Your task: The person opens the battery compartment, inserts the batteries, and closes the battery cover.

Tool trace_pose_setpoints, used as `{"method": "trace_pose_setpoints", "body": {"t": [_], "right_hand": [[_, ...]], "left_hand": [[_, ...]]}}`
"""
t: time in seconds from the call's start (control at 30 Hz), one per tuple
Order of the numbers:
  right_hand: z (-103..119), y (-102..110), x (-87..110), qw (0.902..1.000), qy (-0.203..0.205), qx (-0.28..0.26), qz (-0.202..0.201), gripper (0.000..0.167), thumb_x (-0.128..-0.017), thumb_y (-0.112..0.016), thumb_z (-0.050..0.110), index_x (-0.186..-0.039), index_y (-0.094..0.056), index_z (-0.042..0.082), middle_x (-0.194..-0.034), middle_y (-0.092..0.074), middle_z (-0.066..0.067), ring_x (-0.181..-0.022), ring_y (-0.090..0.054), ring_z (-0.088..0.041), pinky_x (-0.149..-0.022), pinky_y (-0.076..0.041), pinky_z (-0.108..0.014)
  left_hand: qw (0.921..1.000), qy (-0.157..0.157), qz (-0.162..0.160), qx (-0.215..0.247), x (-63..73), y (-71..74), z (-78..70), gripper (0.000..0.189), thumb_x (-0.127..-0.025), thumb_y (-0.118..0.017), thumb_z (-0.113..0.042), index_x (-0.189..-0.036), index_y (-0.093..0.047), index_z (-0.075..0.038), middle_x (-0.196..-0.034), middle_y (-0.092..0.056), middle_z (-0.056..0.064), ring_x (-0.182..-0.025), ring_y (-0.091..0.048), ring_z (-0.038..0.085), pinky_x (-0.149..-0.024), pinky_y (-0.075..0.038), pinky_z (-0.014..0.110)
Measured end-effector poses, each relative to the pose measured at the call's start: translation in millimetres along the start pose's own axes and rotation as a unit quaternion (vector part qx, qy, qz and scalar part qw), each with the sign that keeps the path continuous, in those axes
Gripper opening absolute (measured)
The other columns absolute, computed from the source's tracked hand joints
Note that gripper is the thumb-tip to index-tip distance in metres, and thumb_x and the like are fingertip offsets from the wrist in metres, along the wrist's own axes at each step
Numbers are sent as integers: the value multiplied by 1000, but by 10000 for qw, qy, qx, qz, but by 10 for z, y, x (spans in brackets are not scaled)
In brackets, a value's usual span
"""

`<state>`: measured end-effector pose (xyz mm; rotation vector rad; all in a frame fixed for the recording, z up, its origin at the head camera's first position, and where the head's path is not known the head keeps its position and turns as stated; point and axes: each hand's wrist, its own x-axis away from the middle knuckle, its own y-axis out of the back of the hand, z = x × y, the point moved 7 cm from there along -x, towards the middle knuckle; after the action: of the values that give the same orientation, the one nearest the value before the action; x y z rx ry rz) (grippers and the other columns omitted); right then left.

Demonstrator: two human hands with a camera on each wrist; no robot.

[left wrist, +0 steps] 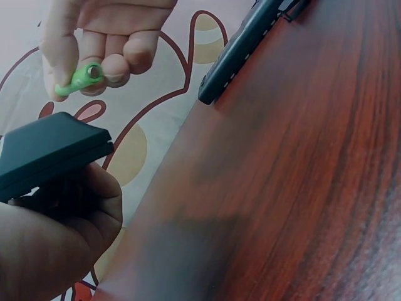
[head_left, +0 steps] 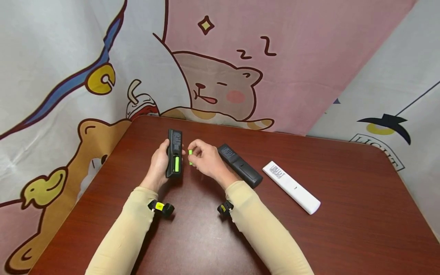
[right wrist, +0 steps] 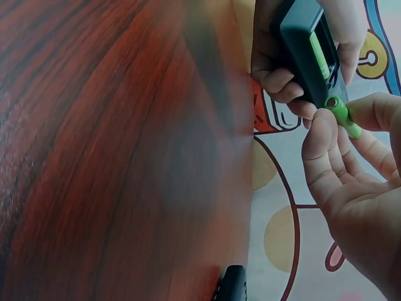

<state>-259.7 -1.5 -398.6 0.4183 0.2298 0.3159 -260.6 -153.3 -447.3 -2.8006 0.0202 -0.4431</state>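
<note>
My left hand (head_left: 158, 164) grips a black remote control (head_left: 175, 145), its back turned up and the battery compartment uncovered. One green battery (head_left: 177, 164) lies in that compartment. Just right of the remote, my right hand (head_left: 206, 158) pinches a second green battery (head_left: 190, 157) between thumb and fingers. In the left wrist view this loose battery (left wrist: 86, 78) is held above the end of the remote (left wrist: 53, 150). The right wrist view shows the battery (right wrist: 343, 117) close beside the remote (right wrist: 305, 47), with the seated battery (right wrist: 319, 55) visible inside.
Another black remote (head_left: 240, 165) lies face down on the brown table (head_left: 213, 236), close by my right wrist. Farther right is a white remote (head_left: 291, 187), also back up. A cartoon-printed cloth (head_left: 288, 76) hangs behind the table's far edge.
</note>
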Motion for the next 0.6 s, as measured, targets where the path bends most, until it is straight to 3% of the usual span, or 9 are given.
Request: {"method": "trace_pose_setpoints", "body": {"t": [0.43,0.6], "right_hand": [[86,-94,14,9995,279,-125,103,13,-92,-65,-2,-105,-64,2,-79,-65,-10,-58,-60,-9,-55,-55,-24],[100,-134,22,9994,235,-179,172,14,-94,-66,-1,-108,-63,2,-81,-65,-10,-63,-67,-26,-55,-55,-24]], "left_hand": [[9997,122,-168,-102,23,21,11,62,-112,-24,-49,-143,-45,0,-103,-59,3,-82,-60,11,-69,-54,24],[9998,50,-171,-119,22,26,11,57,-112,-25,-49,-139,-45,-3,-104,-57,2,-81,-61,11,-69,-54,24]]}}
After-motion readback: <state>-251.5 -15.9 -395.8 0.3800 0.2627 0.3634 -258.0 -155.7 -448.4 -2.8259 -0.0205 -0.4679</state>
